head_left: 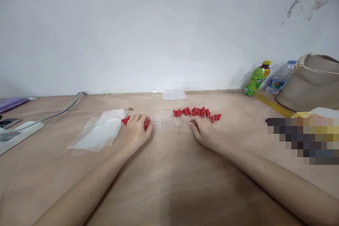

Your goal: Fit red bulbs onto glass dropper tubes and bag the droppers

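My left hand [138,129] curls over a small heap of red rubber bulbs [146,124], some showing between thumb and forefinger and others past the knuckles. Beside it, thin clear glass dropper tubes [164,124] lie in a row on the table, without bulbs. To the right, several tubes carry red bulbs, making a fanned group of droppers [200,112]. My right hand [203,131] rests at the near side of that group, thumb and fingers drawn together by the tubes. What its fingertips pinch, if anything, is too small to make out.
Clear plastic bags [99,132] lie left of my left hand; another small bag [174,95] is near the wall. A grey cable [62,112] crosses the left side. At right stand a green bottle [257,79], a water bottle [280,77] and a beige bag [309,83].
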Motion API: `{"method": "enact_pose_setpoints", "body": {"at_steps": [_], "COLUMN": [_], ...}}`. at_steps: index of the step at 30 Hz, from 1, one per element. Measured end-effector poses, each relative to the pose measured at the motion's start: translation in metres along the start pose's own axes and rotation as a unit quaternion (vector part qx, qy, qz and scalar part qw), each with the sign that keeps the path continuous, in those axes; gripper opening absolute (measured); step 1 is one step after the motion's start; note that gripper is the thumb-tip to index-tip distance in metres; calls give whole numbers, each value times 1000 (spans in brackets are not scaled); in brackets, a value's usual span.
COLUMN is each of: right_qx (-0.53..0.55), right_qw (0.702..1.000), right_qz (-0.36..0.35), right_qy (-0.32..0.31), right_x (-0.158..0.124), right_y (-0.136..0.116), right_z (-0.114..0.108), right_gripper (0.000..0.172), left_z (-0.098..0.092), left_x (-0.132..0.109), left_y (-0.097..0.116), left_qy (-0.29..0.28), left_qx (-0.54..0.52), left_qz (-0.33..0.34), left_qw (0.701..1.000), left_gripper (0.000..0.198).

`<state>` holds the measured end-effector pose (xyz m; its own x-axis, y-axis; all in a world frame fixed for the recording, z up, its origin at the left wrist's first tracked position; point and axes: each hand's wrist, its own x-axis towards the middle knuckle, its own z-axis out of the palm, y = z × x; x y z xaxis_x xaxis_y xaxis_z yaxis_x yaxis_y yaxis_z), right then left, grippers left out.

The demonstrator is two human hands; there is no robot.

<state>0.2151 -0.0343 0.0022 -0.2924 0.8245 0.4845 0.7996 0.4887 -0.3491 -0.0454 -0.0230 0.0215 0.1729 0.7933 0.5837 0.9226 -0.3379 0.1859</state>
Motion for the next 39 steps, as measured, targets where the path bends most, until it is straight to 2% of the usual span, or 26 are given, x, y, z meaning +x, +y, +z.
{"method": "enact_pose_setpoints", "body": {"at_steps": [2, 5, 14, 22, 25, 28, 30, 32, 35, 39], "right_qx": [-8, -6, 14, 17, 37, 77, 105, 129, 150, 150], "right_qw": [998, 995, 996, 995, 994, 993, 992, 989, 987, 987], "right_qz": [-61, -96, -84, -90, -89, -75, -65, -57, -58, -59], "right_qy": [24, 38, 26, 30, 46, 50, 39, 32, 26, 17], "right_x": [-16, -31, -31, -32, -30, -29, -28, -28, -29, -31], "right_y": [0, 0, 2, 3, 3, -1, -5, -9, -15, -17], "right_z": [5, 11, 10, 14, 13, 10, 7, 6, 6, 7], "right_gripper": [22, 22, 22, 24, 25, 23, 21, 20, 19, 20], "left_z": [-3, -4, -7, -5, -5, 0, 5, 11, 17, 20], "left_x": [5, 7, 4, 6, 5, -6, -18, -29, -38, -37], "left_y": [-8, -15, -13, -18, -10, 11, 27, 40, 50, 48], "left_qy": [-15, -37, -72, -89, -56, -25, -50, -88, -129, -126], "left_qx": [39, 79, 192, 160, 101, -52, -183, -265, -308, -329], "left_qz": [-7, -13, -1, -11, -1, 24, 48, 53, 47, 25], "left_qw": [999, 996, 979, 983, 993, 998, 981, 959, 942, 936], "left_gripper": [18, 20, 27, 21, 19, 14, 12, 19, 23, 21]}}
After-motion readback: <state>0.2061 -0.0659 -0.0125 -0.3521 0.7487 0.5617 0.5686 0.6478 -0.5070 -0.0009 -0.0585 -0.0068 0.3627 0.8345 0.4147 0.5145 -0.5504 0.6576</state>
